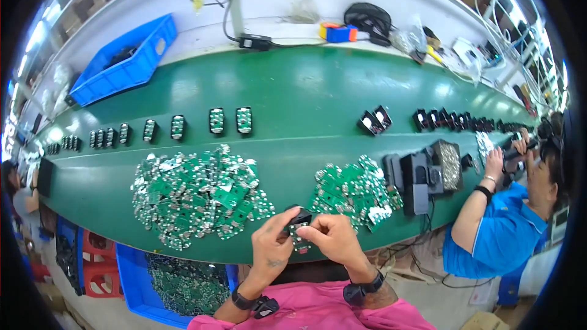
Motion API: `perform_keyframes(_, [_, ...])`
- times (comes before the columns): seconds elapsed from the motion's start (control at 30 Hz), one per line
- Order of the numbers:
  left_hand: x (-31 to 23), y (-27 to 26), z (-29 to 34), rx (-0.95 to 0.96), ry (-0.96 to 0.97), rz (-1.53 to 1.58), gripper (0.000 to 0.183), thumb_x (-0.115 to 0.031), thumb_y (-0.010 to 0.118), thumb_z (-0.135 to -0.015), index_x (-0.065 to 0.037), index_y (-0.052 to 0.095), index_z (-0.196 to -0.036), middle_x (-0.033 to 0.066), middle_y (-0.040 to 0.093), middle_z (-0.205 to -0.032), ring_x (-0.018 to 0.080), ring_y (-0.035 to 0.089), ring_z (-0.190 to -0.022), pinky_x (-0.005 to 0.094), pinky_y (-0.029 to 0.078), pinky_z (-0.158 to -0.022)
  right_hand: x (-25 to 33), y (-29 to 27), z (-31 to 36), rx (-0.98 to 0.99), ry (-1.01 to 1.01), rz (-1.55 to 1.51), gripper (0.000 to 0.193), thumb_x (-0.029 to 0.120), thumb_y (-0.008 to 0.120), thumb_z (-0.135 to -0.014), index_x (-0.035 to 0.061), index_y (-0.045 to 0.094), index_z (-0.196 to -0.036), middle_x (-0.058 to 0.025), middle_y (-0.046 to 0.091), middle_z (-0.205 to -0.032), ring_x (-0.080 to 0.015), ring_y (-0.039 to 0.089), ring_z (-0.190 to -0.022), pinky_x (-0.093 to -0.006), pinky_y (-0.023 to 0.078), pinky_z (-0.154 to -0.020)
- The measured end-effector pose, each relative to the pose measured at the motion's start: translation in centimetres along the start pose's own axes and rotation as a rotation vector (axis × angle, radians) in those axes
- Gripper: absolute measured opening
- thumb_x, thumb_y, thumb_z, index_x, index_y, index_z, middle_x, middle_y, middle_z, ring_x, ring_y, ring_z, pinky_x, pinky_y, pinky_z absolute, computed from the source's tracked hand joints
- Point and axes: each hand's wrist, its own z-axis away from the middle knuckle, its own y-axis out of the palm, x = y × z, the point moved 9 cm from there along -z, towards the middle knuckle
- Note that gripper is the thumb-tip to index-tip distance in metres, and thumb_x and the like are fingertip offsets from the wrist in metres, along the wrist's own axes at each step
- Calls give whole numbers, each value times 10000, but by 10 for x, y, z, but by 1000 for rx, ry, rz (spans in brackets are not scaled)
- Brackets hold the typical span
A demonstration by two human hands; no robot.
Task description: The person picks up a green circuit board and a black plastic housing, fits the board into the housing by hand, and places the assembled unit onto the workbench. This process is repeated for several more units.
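Observation:
Close to the table's front edge, my left hand (273, 242) grips a small black plastic housing (299, 216) from its left side. My right hand (336, 238) is closed against the same piece, its thumb pressed on a green circuit board (302, 243) at the housing's open face. How far the board sits inside is hidden by my fingers. To the left of my hands spreads a large heap of green circuit boards (195, 195). A smaller heap of such boards (351, 189) lies just beyond my right hand.
Housings fitted with boards (244, 120) stand in a row at left; black housings (374, 120) line the right. Black devices (422, 174) with cables lie right of the small heap. A blue crate (125, 64) sits back left. A co-worker (498, 226) works at right.

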Motion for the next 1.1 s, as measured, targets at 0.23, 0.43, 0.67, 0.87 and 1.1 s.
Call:
perform_keyframes(0.23, [-14,-5,-5,-74,108,-114,588,117,569,-779,-106,635,-1319,128,710,-1022,137,600,-684,267,467,-593,32,0,11,-137,-255,312,175,138,683,-912,-18,661,-837,-80,594,-599,-100,514,-523,-289,390,-487])
perform_keyframes(0.43, [1,-9,-8,-59,-50,46,568,109,558,-826,-67,584,-1366,149,709,-1059,95,632,-690,261,517,-591,43,-6,1,-234,-275,295,173,128,687,-909,-19,664,-823,-60,605,-601,-85,522,-531,-282,388,-485])
perform_keyframes(0.67, [9,-3,-9,75,-173,420,464,36,585,-911,-32,551,-1369,134,670,-1129,145,703,-824,249,586,-649,29,-6,-1,-256,-248,281,200,128,698,-909,-11,646,-775,-53,616,-606,-75,532,-536,-262,387,-478])
perform_keyframes(0.87, [23,2,-6,53,-293,420,365,-99,562,-999,-13,535,-1352,138,668,-1119,163,701,-835,259,613,-607,19,0,-4,-253,-212,364,147,135,678,-929,-2,652,-976,-47,597,-638,-95,533,-534,-268,400,-483])
perform_keyframes(1.1, [29,6,-7,55,-348,441,338,-114,525,-1014,-16,543,-1336,119,676,-1068,136,671,-798,257,608,-584,21,17,-11,-126,-224,202,408,82,535,-990,58,483,-1394,-73,577,-761,-153,511,-584,-302,457,-576])
